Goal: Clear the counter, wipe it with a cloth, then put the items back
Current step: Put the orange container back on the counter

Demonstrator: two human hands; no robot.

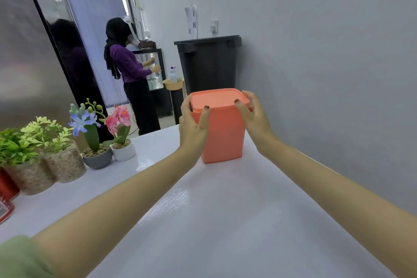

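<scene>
A tall orange lidded container point(223, 133) stands upright on the white counter point(225, 221) near its far end, close to the grey wall. My left hand point(194, 124) grips its left side, thumb on the lid's front edge. My right hand point(253, 115) is at the container's right top corner, thumb on the lid, fingers spread and loosely curled beside the rim. No cloth is in view.
Along the counter's left edge stand potted artificial plants: pink flowers in a white pot point(123, 140), a blue flower in a grey pot point(96, 153), two green plants in glass jars point(56, 160), and red tins point(5, 196). Beyond the counter are a black bin point(208, 63) and a person point(130, 74).
</scene>
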